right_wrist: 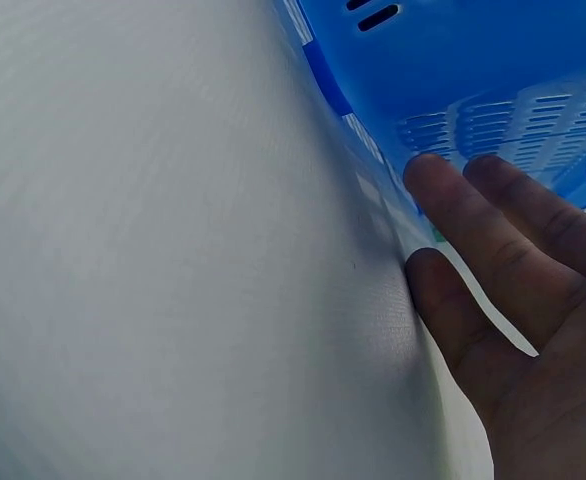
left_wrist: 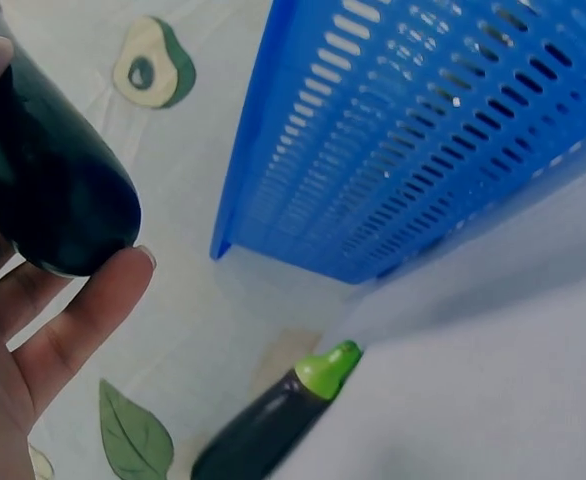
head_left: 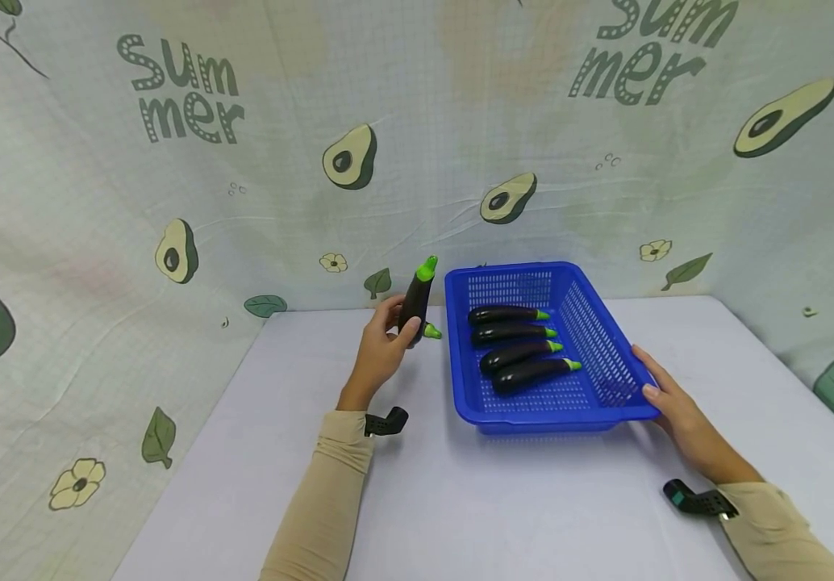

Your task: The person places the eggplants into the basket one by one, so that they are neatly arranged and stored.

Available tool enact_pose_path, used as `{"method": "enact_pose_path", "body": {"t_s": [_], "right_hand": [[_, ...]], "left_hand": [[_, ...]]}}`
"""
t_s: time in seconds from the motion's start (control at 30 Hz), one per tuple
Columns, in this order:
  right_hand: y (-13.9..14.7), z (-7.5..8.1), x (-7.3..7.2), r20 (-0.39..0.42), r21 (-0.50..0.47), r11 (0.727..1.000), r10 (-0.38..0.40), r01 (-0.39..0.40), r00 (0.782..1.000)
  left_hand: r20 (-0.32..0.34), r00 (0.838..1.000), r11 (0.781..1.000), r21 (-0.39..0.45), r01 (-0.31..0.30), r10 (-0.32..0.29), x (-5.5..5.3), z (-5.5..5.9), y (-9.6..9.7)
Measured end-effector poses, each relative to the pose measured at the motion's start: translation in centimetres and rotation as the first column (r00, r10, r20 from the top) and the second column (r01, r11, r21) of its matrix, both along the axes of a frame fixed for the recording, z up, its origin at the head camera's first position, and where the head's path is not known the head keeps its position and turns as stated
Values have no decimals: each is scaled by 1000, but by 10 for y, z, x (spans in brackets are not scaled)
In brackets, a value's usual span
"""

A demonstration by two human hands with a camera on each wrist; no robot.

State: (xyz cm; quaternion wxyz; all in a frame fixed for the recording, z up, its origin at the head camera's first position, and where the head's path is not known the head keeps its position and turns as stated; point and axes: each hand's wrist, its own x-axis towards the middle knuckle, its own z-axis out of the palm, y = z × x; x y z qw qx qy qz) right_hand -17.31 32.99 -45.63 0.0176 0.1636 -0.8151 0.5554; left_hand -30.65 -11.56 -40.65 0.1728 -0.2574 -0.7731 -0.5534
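My left hand (head_left: 381, 343) grips an eggplant (head_left: 415, 305) above the table, left of the blue basket. Its bright green stem end points up, and its dark rounded end shows in the left wrist view. Behind that hand a second eggplant (left_wrist: 273, 425) lies on the table; in the head view only its green stem (head_left: 431, 331) shows. Several glossy eggplants (head_left: 529, 375) lie in a row inside the blue plastic basket (head_left: 533, 418), stems to the right. At the basket's right side my right hand (head_left: 685, 415) holds the rim, thumb on top and fingers against the outer wall.
A white-covered table (head_left: 417, 500) carries the basket. Behind it hangs a pale cloth (head_left: 424, 97) printed with avocados, leaves and lettering, meeting the table's back edge. A dark wrist camera (head_left: 386, 421) is strapped on the left wrist, another wrist camera (head_left: 700, 499) on the right.
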Motion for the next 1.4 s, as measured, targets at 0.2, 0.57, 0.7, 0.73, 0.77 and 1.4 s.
{"method": "enact_pose_path", "body": {"t_s": [0.2,0.57,0.7,0.73,0.77,1.4], "right_hand": [[0,-1,0,0,1,1000,0,0,1000],[1,-2,-1,-8,7,1000,-2,2,1000],[1,-1,-1,-9,1,1000,3,-3,1000],[1,-1,-1,-12,-1,1000,4,-4,1000],[1,-1,-1,-15,-5,1000,5,-5,1000],[0,-1,-2,-13,-19,1000,-6,5,1000]], "left_hand": [[-45,999,998,-65,-1,-2,9,10,6],[-232,972,963,-267,-32,-32,16,19,18],[-275,961,938,-338,-77,-20,16,21,23],[-282,959,931,-355,-87,-18,17,22,24],[-288,958,924,-371,-96,-16,17,22,25],[-255,966,821,-558,-120,-32,27,46,45]]}}
